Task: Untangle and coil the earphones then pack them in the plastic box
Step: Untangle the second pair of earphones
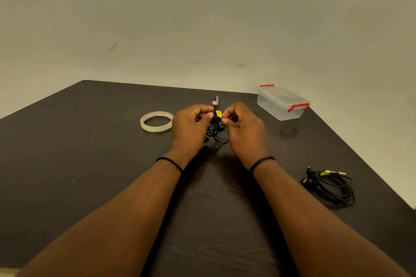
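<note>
Table (90,164): dark wood grain, set against a pale wall (202,18).

Box (282,102): clear plastic, lid on, red clips at both ends; at the far right of the table, well apart from the hands.

Left hand (191,125): raised just above the table centre, fingers (203,109) curled, thumb and forefinger pinching the top of the tangle. Thin black band at the wrist.

Right hand (244,128): facing the left, just beside it, fingers curled, tips pinching the same tangle from the other side. Black band at the wrist.

Tape (157,121): clear roll, lying flat just left of the left hand, red print on the core.

Coil (329,184): second black earphone set, loosely wound, yellow tag near the plug; near right on the table, untouched.

Tangle (216,129): black earphone cord with a yellow tag at top, held between both hands, loops hanging toward the table.

Tape strip (215,101): small, curled, just beyond the hands.
</note>
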